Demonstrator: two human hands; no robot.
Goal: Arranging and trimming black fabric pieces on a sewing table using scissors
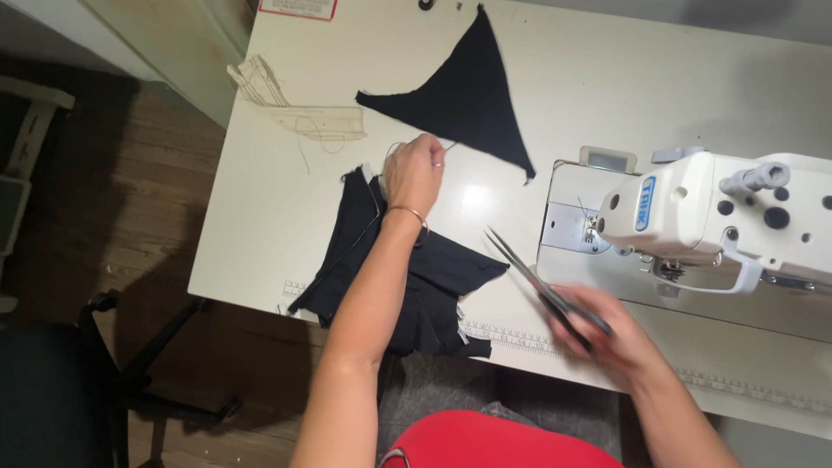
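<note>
My left hand [414, 173] pinches thin thread end above black fabric pile [407, 277], fingers clenched on it. Pile dark, crumpled, folded in layers, lies on white table [260, 225] at near edge, partly over printed ruler strip. My right hand [607, 338], blurred, grasps scissors [537, 282], blades nearly shut, tips toward fabric. Black triangular piece [472, 95] lies flat further back. Cream fabric strip [303, 113] near left corner. White sewing machine [719, 217] at right. Red-edged rectangular label [299, 9] at far edge.
</note>
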